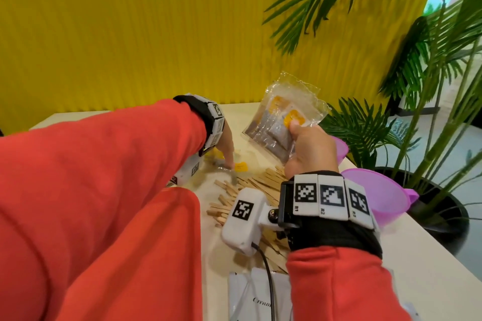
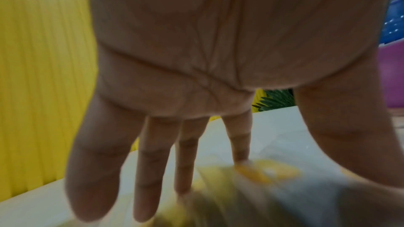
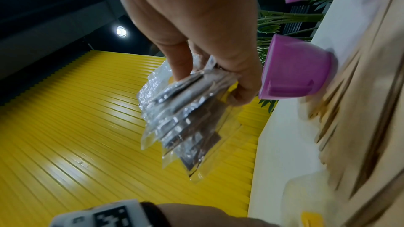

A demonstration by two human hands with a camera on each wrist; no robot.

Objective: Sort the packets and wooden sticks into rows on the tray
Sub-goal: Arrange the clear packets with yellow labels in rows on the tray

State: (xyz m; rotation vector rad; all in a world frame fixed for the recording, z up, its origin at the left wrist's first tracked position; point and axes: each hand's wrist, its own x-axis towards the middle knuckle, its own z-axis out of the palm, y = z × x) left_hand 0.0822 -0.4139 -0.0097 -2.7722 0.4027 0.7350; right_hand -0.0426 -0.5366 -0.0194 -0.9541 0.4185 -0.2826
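A ribbed yellow wall (image 1: 117, 34) backs the white table (image 1: 430, 237), where two purple bowls (image 1: 375, 198), contents unseen, flank a wooden sticks (image 1: 260, 187) heap, while the right hand (image 1: 310, 148) pinches a clear packets (image 1: 284, 117) bundle aloft and the left hand (image 1: 224, 143), fingers straight and spread, presses another packet (image 1: 238, 167) down.

Bright, even light in the head view; both wrist views are dimmer, motion-blurred, warped at the edges.
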